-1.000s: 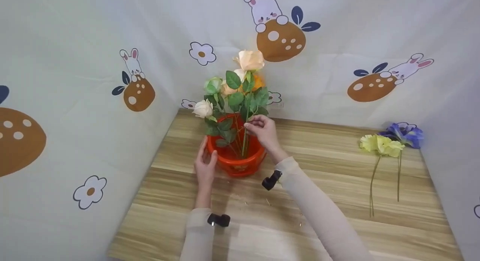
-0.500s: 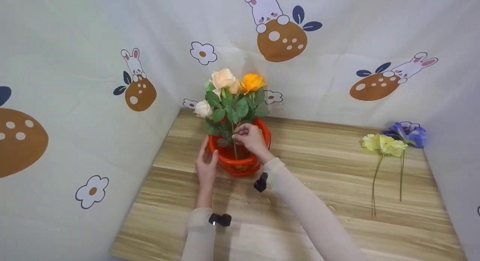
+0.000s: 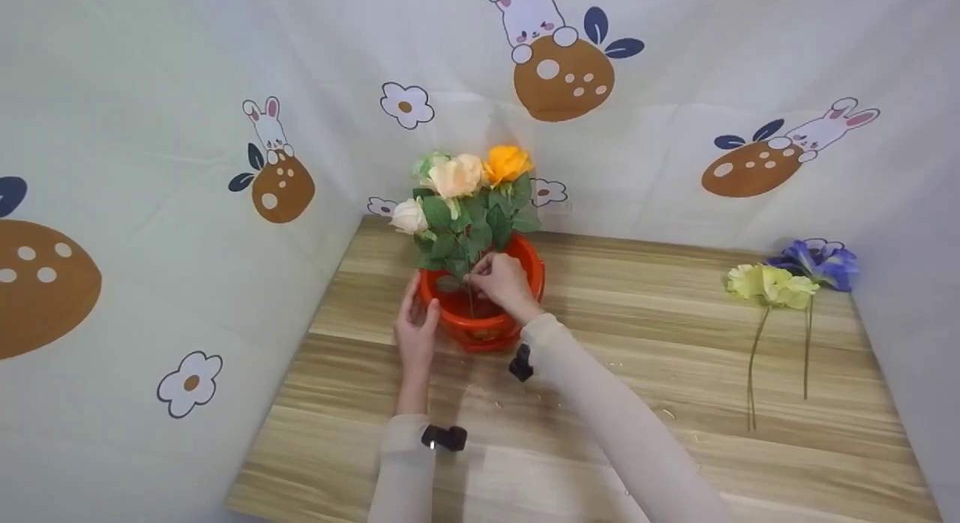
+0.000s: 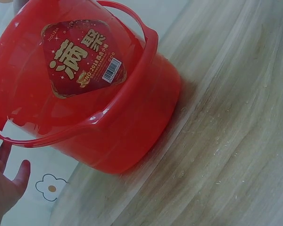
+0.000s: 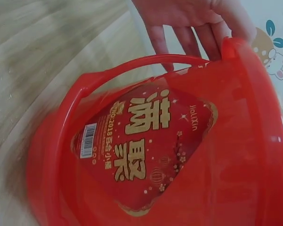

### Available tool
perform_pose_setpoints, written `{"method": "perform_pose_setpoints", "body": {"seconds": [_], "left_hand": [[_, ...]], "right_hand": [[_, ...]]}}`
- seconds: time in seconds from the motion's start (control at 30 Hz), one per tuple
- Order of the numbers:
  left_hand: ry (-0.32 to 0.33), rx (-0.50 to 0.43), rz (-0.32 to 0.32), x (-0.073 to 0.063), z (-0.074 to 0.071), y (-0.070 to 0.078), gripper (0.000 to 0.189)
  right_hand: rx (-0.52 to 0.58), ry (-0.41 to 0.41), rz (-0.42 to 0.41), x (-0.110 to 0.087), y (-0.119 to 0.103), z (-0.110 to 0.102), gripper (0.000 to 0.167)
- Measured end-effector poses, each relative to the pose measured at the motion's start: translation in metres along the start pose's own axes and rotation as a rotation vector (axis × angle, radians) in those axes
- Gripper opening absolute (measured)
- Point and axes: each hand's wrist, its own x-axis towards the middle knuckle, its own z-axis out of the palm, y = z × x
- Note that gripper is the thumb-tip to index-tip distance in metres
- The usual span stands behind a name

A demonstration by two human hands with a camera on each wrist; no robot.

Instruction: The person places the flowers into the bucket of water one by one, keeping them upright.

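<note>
A red plastic bucket (image 3: pixel 484 335) with a gold-lettered label (image 4: pixel 85 59) stands on the table, its handle hanging down in front. Artificial roses with green leaves stand in it: a peach rose (image 3: pixel 455 179), an orange rose (image 3: pixel 508 165), a white rose (image 3: pixel 409 217) and a pale green one (image 3: pixel 429 165). My right hand (image 3: pixel 504 284) reaches over the bucket's mouth and pinches the peach rose's thin stem low down. Against the bucket's left side, my left hand (image 3: pixel 417 335) rests with fingers extended near the rim; in the right wrist view its fingers (image 5: pixel 186 42) show behind the handle.
A yellow flower (image 3: pixel 772 285) and a purple flower (image 3: pixel 817 264) lie at the table's right, their stems pointing toward the front. Small clear specks (image 4: pixel 217 141) dot the wooden tabletop (image 3: pixel 337 403). A cloth wall printed with rabbits (image 3: pixel 532 20) closes in the back and sides.
My right hand has moved left and down, lowering the peach rose deeper into the bucket among the other roses. The left hand stays at the bucket's side.
</note>
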Motion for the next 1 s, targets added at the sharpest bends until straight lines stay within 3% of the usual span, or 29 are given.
{"method": "perform_pose_setpoints", "body": {"seconds": [0.2,0.4,0.67,1.0], "left_hand": [[-0.021,-0.035,-0.002,0.0,0.002,0.0,0.053],[-0.005,-0.047,-0.016,0.001,0.001,-0.002,0.053],[0.0,-0.047,0.009,0.003,0.0,0.001,0.055],[-0.009,-0.064,0.007,0.0,0.0,-0.002,0.055]], "right_hand": [[0.24,0.027,-0.083,-0.003,0.002,-0.01,0.016],[0.477,0.044,-0.148,-0.011,-0.002,-0.032,0.013],[0.556,0.103,-0.164,-0.02,0.007,-0.08,0.013],[0.618,0.223,-0.096,-0.032,0.068,-0.156,0.016]]}}
